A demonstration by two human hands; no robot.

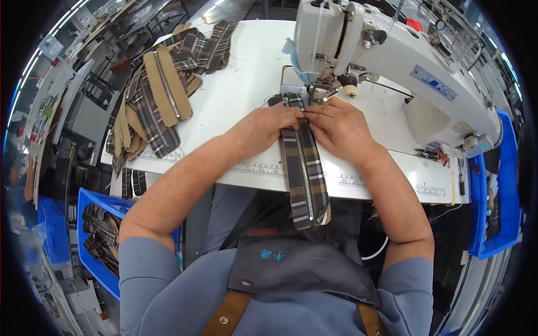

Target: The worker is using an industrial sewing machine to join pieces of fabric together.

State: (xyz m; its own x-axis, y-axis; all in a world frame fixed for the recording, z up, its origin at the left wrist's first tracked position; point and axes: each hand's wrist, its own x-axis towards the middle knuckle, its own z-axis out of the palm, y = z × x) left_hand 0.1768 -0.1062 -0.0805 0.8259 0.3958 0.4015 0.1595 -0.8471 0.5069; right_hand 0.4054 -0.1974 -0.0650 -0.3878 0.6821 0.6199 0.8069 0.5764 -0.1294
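A dark plaid fabric strip with a metal zipper (305,173) runs from the sewing machine's needle area toward me, its near end hanging over the table's front edge. My left hand (263,127) rests on the strip's left side, fingers bent and pressing its upper part. On the other side my right hand (341,127) pinches the strip's right edge close to the presser foot (315,92). The fingertips of both hands nearly meet just in front of the foot. The white sewing machine (403,61) stands over the strip's far end, and its needle is hard to make out.
A pile of plaid and tan zipper strips (162,89) lies at the table's left. Below it, a blue bin (98,269) holds more plaid pieces. Another blue bin (507,185) hangs at the right. Small tools (434,155) lie by the machine's base on the white table (246,73).
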